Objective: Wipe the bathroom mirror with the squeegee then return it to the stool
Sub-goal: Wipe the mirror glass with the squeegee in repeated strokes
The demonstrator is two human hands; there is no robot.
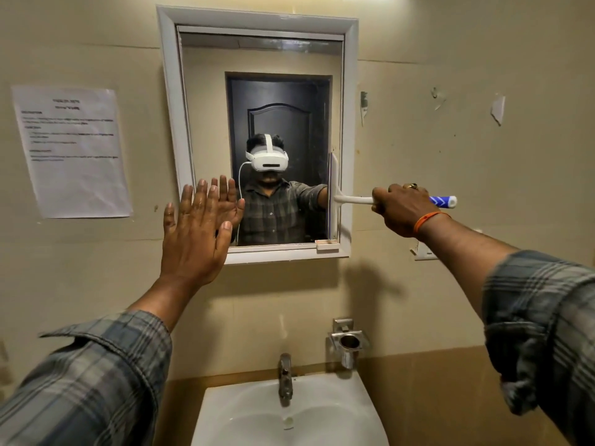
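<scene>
White plastic squeegee (335, 197) upright, seemingly touching mirror (257, 101); right hand (402, 209) clenching handle; left hand (193, 239) splayed flat.

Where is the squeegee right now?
The squeegee is in the right hand, its blade upright against the right edge of the mirror, above the sink.
</scene>
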